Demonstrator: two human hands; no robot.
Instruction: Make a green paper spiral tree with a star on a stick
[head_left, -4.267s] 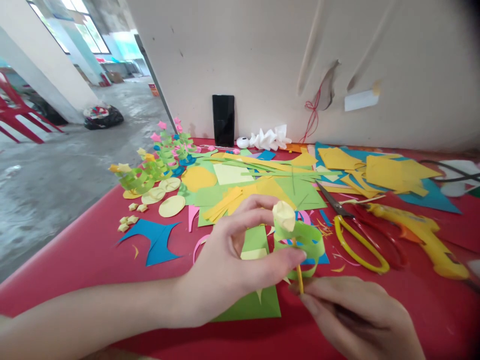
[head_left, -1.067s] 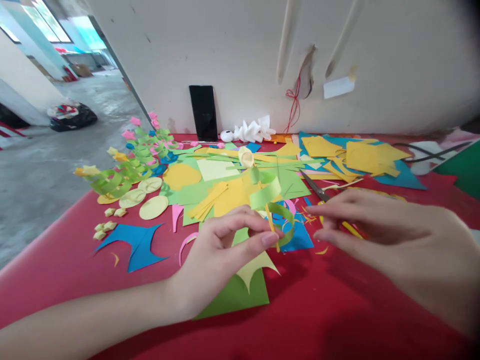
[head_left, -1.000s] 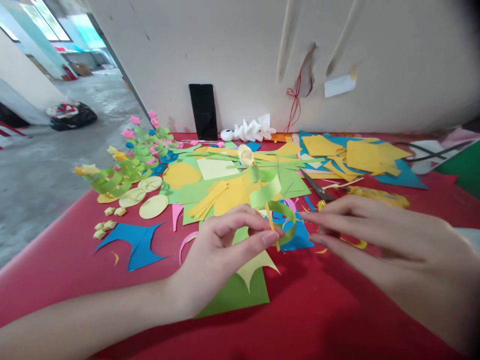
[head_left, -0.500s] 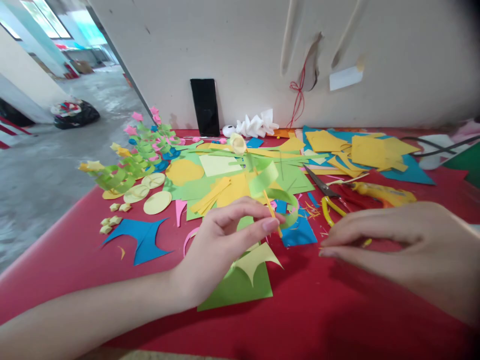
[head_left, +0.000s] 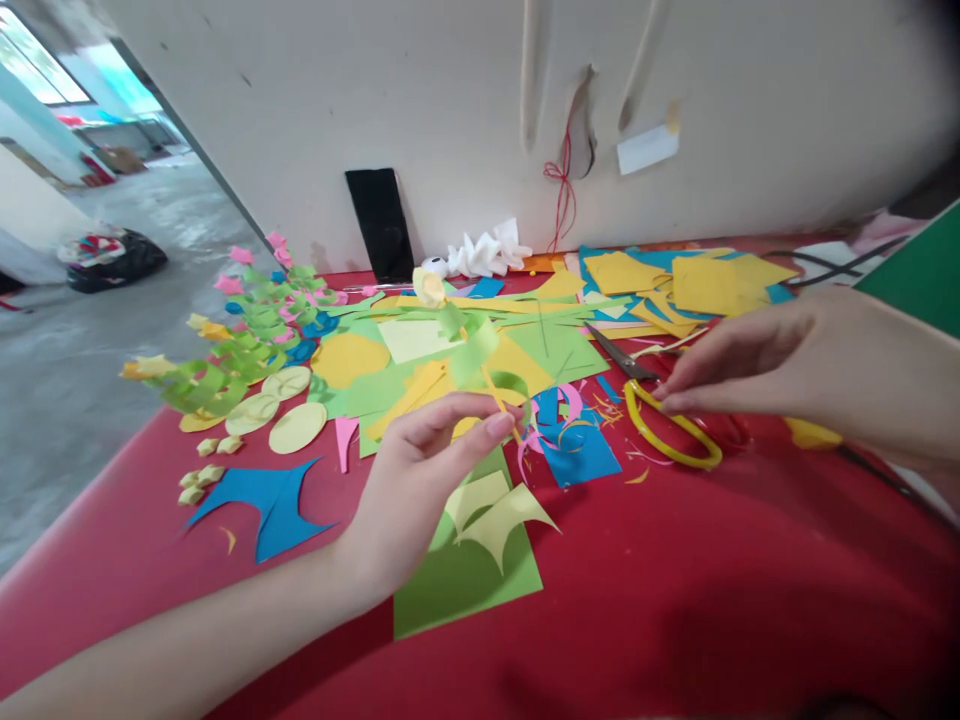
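Observation:
My left hand (head_left: pixel 435 470) pinches a thin yellow stick (head_left: pixel 495 388) between thumb and fingertips. Wound about this stick is a curling light green paper strip (head_left: pixel 480 352), and a pale yellow paper roll (head_left: pixel 429 288) tops it. My right hand (head_left: pixel 757 355) has thumb and fingers pressed together over the upper part of the yellow-handled scissors (head_left: pixel 637 400); whether it grips anything is unclear. Beneath my left hand lie a green sheet (head_left: pixel 480 595) and a pale yellow cut-out scrap (head_left: pixel 504 530). The yellow glue gun (head_left: pixel 814 433) is mostly covered by my right hand.
Finished paper stems (head_left: pixel 217 370) stand at the left edge, near pale yellow discs (head_left: pixel 298 428) and small paper stars (head_left: pixel 202 472). A blue offcut (head_left: pixel 270 500) lies in front. A phone (head_left: pixel 381 225) leans on the back panel. Yellow sheets (head_left: pixel 712 285) are piled back right.
My right hand has moved up to the scissors, covering much of the glue gun. The left hand keeps its pinch on the stick. The whole view has shifted somewhat to the right.

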